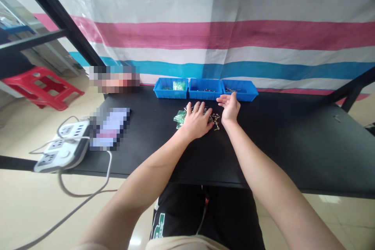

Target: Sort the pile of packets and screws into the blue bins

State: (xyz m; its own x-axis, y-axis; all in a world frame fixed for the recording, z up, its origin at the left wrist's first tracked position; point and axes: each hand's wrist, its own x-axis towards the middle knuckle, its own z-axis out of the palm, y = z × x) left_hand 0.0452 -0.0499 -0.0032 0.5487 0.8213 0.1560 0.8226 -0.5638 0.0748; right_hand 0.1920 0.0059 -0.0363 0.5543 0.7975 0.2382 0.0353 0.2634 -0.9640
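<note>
My left hand (197,120) lies palm down with spread fingers over a pile of small parts on the black table. Green packets (179,118) stick out at its left side. Small metal screw-like pieces (216,120) lie between my two hands. To the right of the pile, my right hand (230,108) stands on edge, palm facing left, its fingers stretched out and nothing seen in them. Behind the hands stand a left blue bin (170,93) with green packets, a middle blue bin (204,95) with small metal pieces, and a right blue bin (247,95) with thin metal pieces.
A phone-like device, blurred (110,128), and a white power strip (66,144) with cables lie at the table's left. A blurred object (115,79) stands at the back left. One small metal piece (336,118) lies far right. A striped sheet (187,35) hangs behind the table (281,133).
</note>
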